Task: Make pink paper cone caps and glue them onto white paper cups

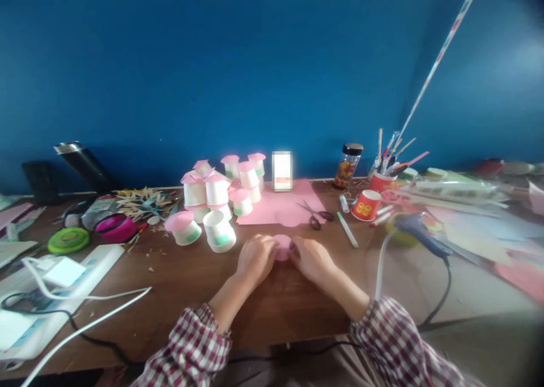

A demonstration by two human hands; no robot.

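Note:
Between my two hands, over the front of the brown table, is a small pink paper disc (282, 247). My left hand (257, 258) pinches its left edge and my right hand (311, 259) pinches the right edge; the fingertips are partly hidden. To the left stands an upside-down white paper cup (219, 232) with a green patch. Beside it sits another cup with a pink paper top (182, 227). Behind them several white cups with pink paper roofs (216, 191) are grouped. A pink paper sheet (272, 205) lies beyond my hands, with black-handled scissors (316, 215) at its right edge.
A green marker (347, 230), a red paper cup (366, 205) and a glue gun (419, 233) with its cord lie right. A jar (348, 166) stands at the wall. On the left are a power strip (85, 285), cables, a green lid (68, 240) and a magenta bowl (115, 228).

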